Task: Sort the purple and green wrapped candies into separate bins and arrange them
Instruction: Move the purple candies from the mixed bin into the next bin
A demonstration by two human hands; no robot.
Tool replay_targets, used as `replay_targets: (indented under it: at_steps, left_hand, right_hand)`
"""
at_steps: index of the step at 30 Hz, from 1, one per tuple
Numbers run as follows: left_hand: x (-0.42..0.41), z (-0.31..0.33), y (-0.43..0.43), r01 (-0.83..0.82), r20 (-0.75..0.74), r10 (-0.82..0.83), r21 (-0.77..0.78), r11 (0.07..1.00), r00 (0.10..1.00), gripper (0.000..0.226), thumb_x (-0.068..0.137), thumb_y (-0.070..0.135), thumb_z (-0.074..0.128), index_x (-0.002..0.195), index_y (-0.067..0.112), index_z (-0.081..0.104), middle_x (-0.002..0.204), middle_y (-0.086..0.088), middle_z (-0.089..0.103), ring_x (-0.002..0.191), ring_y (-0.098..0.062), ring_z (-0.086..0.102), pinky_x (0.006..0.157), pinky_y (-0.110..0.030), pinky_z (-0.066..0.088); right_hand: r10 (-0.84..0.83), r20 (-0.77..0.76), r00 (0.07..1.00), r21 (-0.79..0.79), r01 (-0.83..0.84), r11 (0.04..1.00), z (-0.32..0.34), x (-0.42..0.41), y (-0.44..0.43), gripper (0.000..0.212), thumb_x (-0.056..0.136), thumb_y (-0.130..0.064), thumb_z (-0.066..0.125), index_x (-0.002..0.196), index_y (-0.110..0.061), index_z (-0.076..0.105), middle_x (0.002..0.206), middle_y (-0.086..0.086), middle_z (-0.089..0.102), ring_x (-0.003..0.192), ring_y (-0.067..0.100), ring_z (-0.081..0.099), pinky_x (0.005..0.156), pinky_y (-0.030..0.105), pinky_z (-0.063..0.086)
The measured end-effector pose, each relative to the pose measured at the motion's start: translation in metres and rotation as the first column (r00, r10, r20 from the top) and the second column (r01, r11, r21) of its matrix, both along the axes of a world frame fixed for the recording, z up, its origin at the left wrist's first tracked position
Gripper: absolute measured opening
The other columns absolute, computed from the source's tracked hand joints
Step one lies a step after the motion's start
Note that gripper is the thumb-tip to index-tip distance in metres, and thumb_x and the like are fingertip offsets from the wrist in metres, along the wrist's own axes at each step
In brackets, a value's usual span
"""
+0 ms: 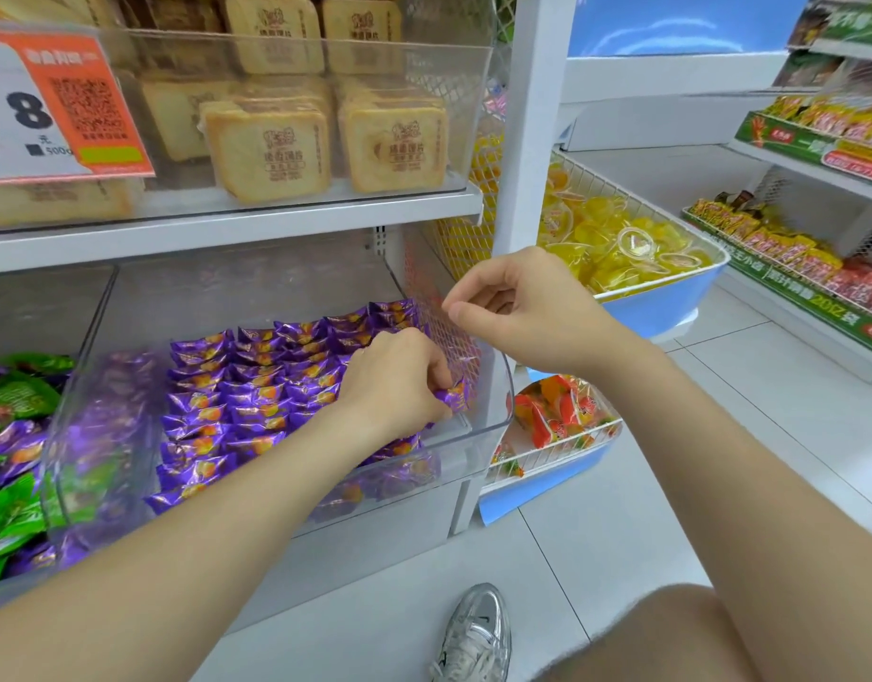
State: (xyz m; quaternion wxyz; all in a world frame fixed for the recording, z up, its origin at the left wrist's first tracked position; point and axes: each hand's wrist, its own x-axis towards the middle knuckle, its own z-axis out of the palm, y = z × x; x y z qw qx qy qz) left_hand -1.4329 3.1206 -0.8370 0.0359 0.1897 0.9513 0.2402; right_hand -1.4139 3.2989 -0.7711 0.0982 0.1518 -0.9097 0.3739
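A clear plastic bin (493, 425) on the lower shelf holds rows of purple wrapped candies (256, 386). My left hand (394, 381) is inside the bin at its right end, fingers pinched on a purple candy (454, 397) near the bin's right wall. My right hand (517, 307) hovers just above the bin's right wall, fingers loosely curled, nothing visible in it. To the left, a second bin holds green wrapped candies (10, 401) mixed with some purple ones (15, 445).
The shelf above carries a clear bin of toast-shaped snack packs (276, 145) and an orange price tag (64, 105). A white upright post (532, 115) stands right of the bin. Wire baskets of yellow jelly cups (616, 243) and orange packs (557, 411) lie beyond. My shoe (478, 632) is on the tiled floor.
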Motion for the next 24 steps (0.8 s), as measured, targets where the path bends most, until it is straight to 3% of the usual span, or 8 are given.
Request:
replay_targets:
  at_steps: [5, 11, 21, 24]
  left_hand:
    - [0.000, -0.014, 0.006, -0.022, -0.111, 0.001, -0.194, 0.981, 0.994, 0.023, 0.074, 0.027, 0.086, 0.084, 0.036, 0.068, 0.085, 0.012, 0.063, 0.094, -0.022, 0.056, 0.085, -0.038, 0.038]
    - [-0.004, -0.020, 0.010, -0.078, -0.152, 0.046, -0.212, 0.974, 0.987, 0.019, 0.079, 0.020, 0.080, 0.092, 0.032, 0.074, 0.089, 0.007, 0.070, 0.097, -0.025, 0.063, 0.084, -0.039, 0.032]
    - [-0.008, -0.020, 0.000, -0.072, -0.084, 0.064, -0.107, 0.992, 0.994, 0.028, 0.070, 0.032, 0.084, 0.091, 0.034, 0.067, 0.086, 0.011, 0.065, 0.095, -0.023, 0.059, 0.081, -0.039, 0.036]
    - [-0.005, -0.010, -0.011, -0.065, -0.088, 0.065, 0.002, 0.998, 0.994, 0.021, 0.075, 0.038, 0.081, 0.092, 0.035, 0.069, 0.082, 0.013, 0.063, 0.094, -0.022, 0.063, 0.082, -0.042, 0.050]
  right_hand:
    - [0.005, -0.008, 1.000, 0.024, -0.005, 1.000, 0.000, 0.000, 0.000, 0.010, 0.093, -0.017, 0.073, 0.089, -0.019, 0.081, 0.077, -0.003, 0.077, 0.073, 0.012, 0.074, 0.072, 0.030, 0.062]
    - [0.005, -0.020, 1.000, 0.042, -0.004, 0.999, -0.001, -0.001, 0.000, 0.011, 0.093, -0.019, 0.072, 0.089, -0.021, 0.081, 0.076, -0.005, 0.077, 0.073, 0.010, 0.073, 0.072, 0.029, 0.061]
    - [-0.002, -0.017, 1.000, 0.080, 0.004, 0.997, -0.001, 0.000, -0.003, 0.012, 0.092, -0.018, 0.071, 0.089, -0.022, 0.081, 0.076, -0.009, 0.076, 0.074, 0.005, 0.072, 0.070, 0.021, 0.057]
    - [0.015, -0.047, 0.999, 0.194, -0.005, 0.981, 0.003, 0.004, -0.011, 0.013, 0.090, -0.017, 0.069, 0.091, -0.022, 0.081, 0.076, -0.012, 0.075, 0.075, 0.003, 0.071, 0.073, 0.020, 0.056]
